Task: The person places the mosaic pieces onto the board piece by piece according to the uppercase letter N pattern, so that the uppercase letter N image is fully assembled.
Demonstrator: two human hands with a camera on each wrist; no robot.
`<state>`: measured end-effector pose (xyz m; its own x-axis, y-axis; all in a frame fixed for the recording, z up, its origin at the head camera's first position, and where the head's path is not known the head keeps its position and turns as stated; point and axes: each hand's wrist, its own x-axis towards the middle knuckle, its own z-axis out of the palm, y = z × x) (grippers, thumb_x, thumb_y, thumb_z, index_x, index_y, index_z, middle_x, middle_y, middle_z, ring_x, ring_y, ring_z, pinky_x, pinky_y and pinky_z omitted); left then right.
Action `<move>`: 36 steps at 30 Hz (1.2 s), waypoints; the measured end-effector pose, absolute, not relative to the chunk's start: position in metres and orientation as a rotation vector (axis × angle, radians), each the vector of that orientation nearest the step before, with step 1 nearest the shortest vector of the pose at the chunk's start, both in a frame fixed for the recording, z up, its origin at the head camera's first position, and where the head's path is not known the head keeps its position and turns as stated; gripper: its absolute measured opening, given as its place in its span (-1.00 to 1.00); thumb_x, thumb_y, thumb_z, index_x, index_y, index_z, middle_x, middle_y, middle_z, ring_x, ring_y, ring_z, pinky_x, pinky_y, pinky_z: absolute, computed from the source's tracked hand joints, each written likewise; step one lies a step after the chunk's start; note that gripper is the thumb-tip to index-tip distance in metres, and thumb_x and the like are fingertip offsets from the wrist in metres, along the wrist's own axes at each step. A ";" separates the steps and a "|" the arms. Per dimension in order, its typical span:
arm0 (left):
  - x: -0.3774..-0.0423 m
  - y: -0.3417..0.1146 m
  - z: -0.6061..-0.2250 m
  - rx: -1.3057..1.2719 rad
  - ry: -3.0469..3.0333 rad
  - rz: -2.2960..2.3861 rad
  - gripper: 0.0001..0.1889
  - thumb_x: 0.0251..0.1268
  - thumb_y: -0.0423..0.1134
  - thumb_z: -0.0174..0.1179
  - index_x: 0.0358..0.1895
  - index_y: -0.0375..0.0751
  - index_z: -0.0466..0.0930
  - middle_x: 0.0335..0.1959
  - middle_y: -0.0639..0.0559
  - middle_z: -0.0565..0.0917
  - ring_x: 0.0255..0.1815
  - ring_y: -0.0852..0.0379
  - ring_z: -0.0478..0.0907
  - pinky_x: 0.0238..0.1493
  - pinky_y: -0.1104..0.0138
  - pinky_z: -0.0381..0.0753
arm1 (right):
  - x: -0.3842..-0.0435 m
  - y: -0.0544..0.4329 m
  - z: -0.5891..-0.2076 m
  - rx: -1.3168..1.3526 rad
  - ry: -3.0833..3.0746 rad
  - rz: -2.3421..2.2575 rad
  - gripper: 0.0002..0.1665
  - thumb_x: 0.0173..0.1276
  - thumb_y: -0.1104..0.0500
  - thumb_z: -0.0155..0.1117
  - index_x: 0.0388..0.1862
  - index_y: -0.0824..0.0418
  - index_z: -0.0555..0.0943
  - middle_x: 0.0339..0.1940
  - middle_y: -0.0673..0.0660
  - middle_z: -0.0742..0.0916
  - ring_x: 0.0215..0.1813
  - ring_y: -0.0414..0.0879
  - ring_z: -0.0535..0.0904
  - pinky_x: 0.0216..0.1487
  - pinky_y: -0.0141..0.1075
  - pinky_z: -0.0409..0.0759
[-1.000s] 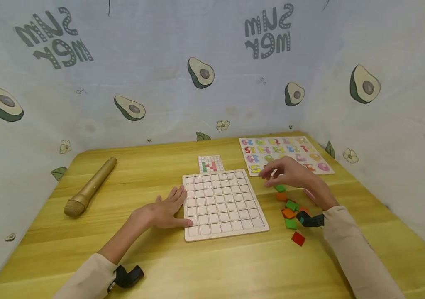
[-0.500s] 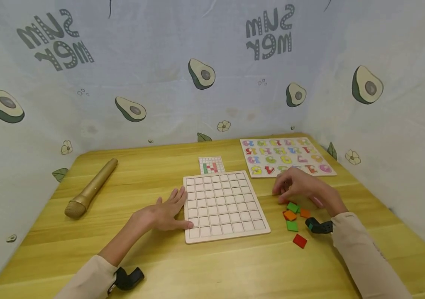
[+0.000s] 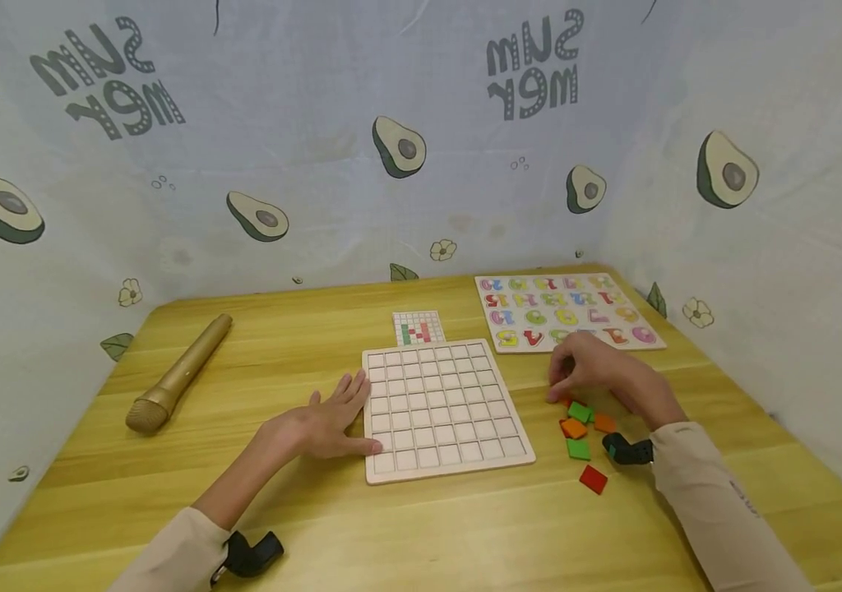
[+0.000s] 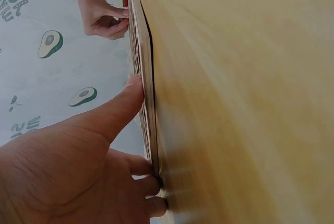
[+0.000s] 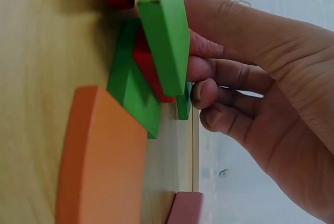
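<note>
My left hand lies along the left edge of a pale wooden grid board, fingers extended and thumb over its rim. In the left wrist view the thumb touches the board's side. My right hand is at the far end of a small pile of square tiles, thumb and fingers bent together. A green tile hides its thumb tip in the right wrist view, so I cannot tell what it pinches. Around it lie an orange tile, another green tile and a red tile.
A small card with a coloured grid pattern lies behind the board. At the back right is a number puzzle board. A gold microphone lies to the left. A pink block shows near the tiles.
My right hand has come down and slightly right from above the table to the far end of the tiles, covering some of them. The left hand keeps its place on the board.
</note>
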<state>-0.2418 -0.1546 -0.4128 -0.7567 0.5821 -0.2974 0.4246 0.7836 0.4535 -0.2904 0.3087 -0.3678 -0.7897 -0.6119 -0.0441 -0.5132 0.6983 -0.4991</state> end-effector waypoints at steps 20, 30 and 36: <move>-0.241 -0.155 -0.413 0.758 2.545 0.496 0.29 0.39 0.53 0.18 0.80 -0.23 -0.29 0.82 -0.18 -0.37 0.81 -0.20 -0.41 0.59 -0.47 -0.28 | -0.281 0.313 -0.362 -0.840 2.640 -0.723 -0.82 0.18 0.25 0.74 -0.36 0.20 0.82 -0.40 -0.03 0.79 -0.39 -0.20 0.61 -0.30 -0.33 0.66; -0.242 -0.157 -0.417 0.751 2.545 0.514 0.27 0.40 0.54 0.16 0.80 -0.20 -0.31 0.82 -0.14 -0.39 0.81 -0.18 -0.43 0.60 -0.46 -0.30 | -0.286 0.295 -0.360 -0.862 2.639 -0.716 -0.81 0.19 0.33 0.70 -0.29 0.24 0.80 -0.37 -0.02 0.76 -0.35 -0.17 0.60 -0.25 -0.33 0.67; -0.248 -0.156 -0.426 0.733 2.581 0.467 0.30 0.32 0.63 0.11 0.81 -0.11 -0.29 0.82 -0.03 -0.38 0.82 -0.05 -0.42 0.66 -0.38 -0.25 | -0.290 0.286 -0.357 -0.813 2.627 -0.695 -0.79 0.18 0.34 0.70 -0.26 0.26 0.79 -0.36 0.01 0.74 -0.33 -0.14 0.58 -0.24 -0.33 0.64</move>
<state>-0.2482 -0.1561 -0.4258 -0.7755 0.5576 -0.2961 0.4184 0.8051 0.4204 -0.2899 0.2860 -0.3569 -0.7936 -0.5920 -0.1407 -0.4449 0.7222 -0.5296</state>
